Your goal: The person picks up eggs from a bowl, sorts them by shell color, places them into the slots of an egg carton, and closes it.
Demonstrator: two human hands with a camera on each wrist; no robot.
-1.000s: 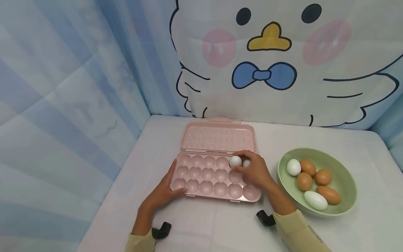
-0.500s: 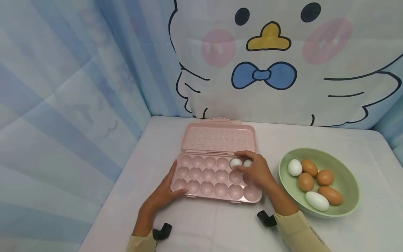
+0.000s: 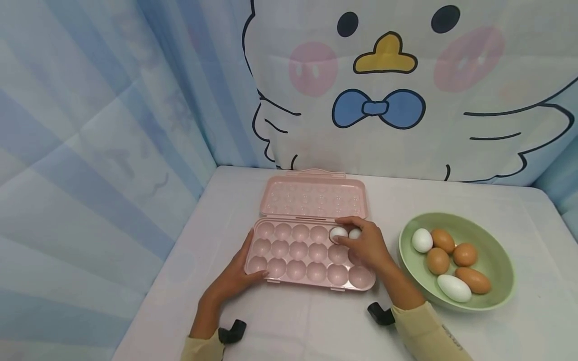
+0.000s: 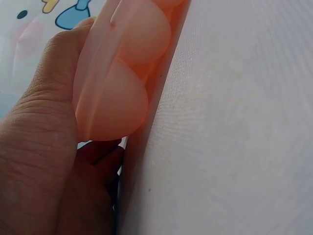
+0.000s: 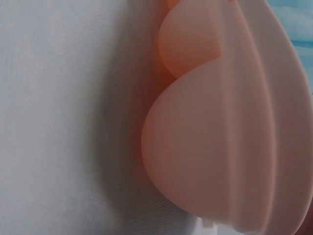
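Observation:
A pink plastic egg box (image 3: pixel 307 283) lies open on the table, its lid (image 3: pixel 314 196) folded back. My left hand (image 3: pixel 236 273) grips its left end, thumb at the front corner and fingers along the side; the left wrist view shows the thumb (image 4: pixel 56 68) against the rim. At the back row, my right hand (image 3: pixel 369 244) pinches a white egg (image 3: pixel 337 233) that sits in a cup. Another white egg (image 3: pixel 355 233), partly behind those fingers, is in the corner cup beside it. The right wrist view has only the box's rounded cups (image 5: pixel 195 142), with that hand hidden.
A green bowl (image 3: pixel 502 271) stands right of the box, close to my right forearm. It holds several brown eggs (image 3: pixel 471 280) and two white ones (image 3: pixel 454 288). A printed curtain (image 3: pixel 375 150) hangs behind the table's back edge.
My right hand has lowered the white egg slightly into its back-row cup, mostly in the first half second. My left hand stays on the box.

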